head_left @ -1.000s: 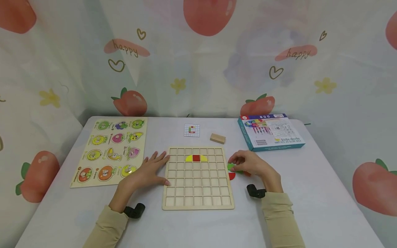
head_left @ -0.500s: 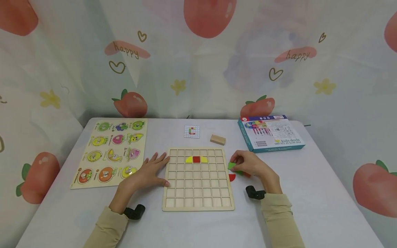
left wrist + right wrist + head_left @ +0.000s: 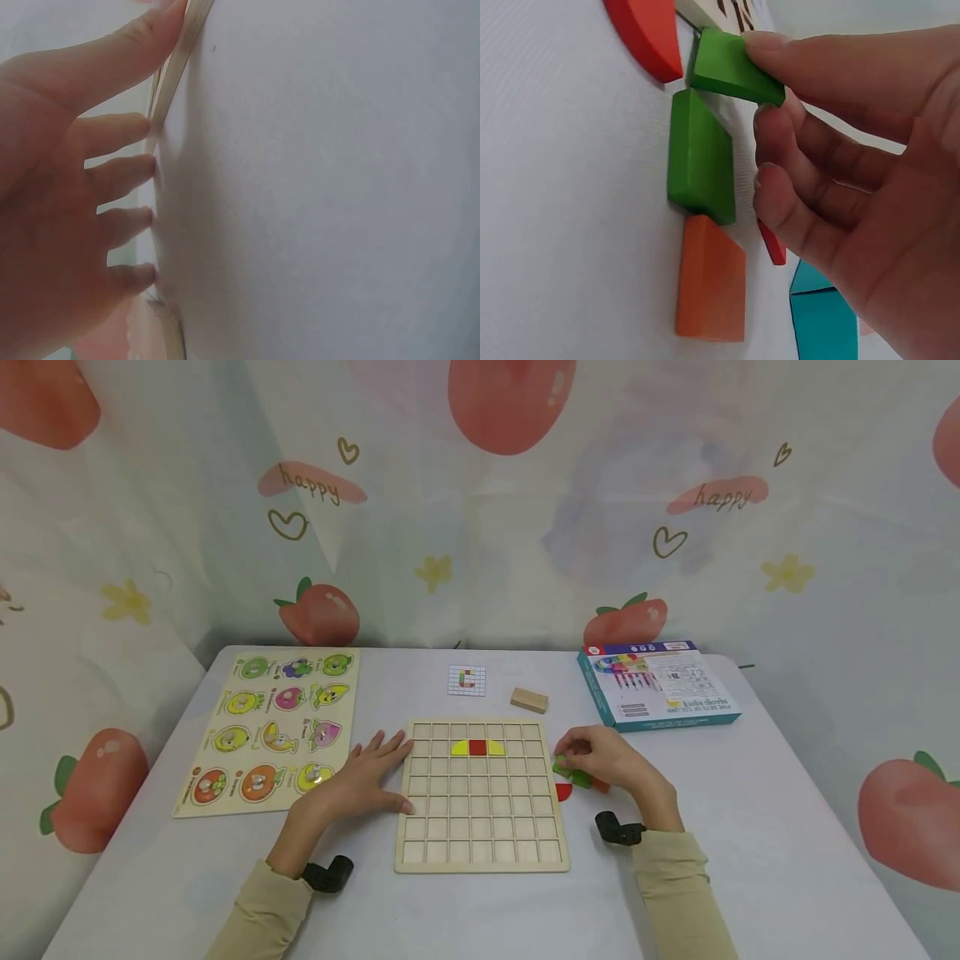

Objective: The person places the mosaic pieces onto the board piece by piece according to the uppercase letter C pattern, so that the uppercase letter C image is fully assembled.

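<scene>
My right hand [image 3: 618, 767] pinches a small green block [image 3: 735, 69] between thumb and fingers, just off the right edge of the wooden grid board [image 3: 482, 867]. Below it in the right wrist view lie a second green block [image 3: 699, 157] and an orange block [image 3: 711, 281]. A red rounded piece [image 3: 563, 792] lies by the board, and another red piece [image 3: 773, 244] is partly hidden behind my fingers. Spread out, my left hand [image 3: 352, 789] touches the board's left edge with its fingertips and thumb. Near the board's top, a red square [image 3: 477, 747] sits between two yellow curved pieces [image 3: 460, 748].
A fruit puzzle board [image 3: 251, 752] lies at the left, partly behind the left hand. Behind the grid board are a small pattern card [image 3: 467, 680] and a plain wooden block [image 3: 529, 700]. A teal-edged box [image 3: 660, 687] lies at the back right.
The head view has shifted slightly. Both hands stay almost in place, the left against the board and the right at the green block, which is tilted a little differently.
</scene>
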The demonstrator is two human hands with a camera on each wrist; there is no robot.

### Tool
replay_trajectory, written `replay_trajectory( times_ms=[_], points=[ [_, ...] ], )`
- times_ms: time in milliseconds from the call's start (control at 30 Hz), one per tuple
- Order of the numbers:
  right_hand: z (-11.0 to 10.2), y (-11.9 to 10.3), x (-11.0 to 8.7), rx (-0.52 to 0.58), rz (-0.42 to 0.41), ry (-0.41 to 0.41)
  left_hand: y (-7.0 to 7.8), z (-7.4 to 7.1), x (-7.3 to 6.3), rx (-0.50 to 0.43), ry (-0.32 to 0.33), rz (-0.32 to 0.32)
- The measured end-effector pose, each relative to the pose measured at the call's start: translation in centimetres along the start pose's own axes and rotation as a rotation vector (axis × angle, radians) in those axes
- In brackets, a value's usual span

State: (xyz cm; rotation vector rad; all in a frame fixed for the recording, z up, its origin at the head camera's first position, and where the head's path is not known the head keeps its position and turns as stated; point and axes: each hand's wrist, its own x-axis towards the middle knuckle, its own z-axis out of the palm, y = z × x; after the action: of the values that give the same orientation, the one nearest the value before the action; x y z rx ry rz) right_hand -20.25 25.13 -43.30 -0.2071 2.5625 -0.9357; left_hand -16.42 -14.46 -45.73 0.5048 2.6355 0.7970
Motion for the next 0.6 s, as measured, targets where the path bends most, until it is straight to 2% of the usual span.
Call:
replay_trajectory(
  times_ms=[300,400,600],
  points=[
    [0.0,-0.4,-0.1,-0.017,-0.003,0.038,0.2,-0.2,-0.1,0.001,-0.008,-0.006],
    [0.2,-0.8,-0.1,0.053,-0.03,0.048,0.3,-0.2,-0.2,-0.002,-0.006,0.001],
    [1.4,-2.1,0.2,0.195,-0.151,0.063,0.3,-0.3,-0.3,-0.005,-0.007,0.011]
  ],
)
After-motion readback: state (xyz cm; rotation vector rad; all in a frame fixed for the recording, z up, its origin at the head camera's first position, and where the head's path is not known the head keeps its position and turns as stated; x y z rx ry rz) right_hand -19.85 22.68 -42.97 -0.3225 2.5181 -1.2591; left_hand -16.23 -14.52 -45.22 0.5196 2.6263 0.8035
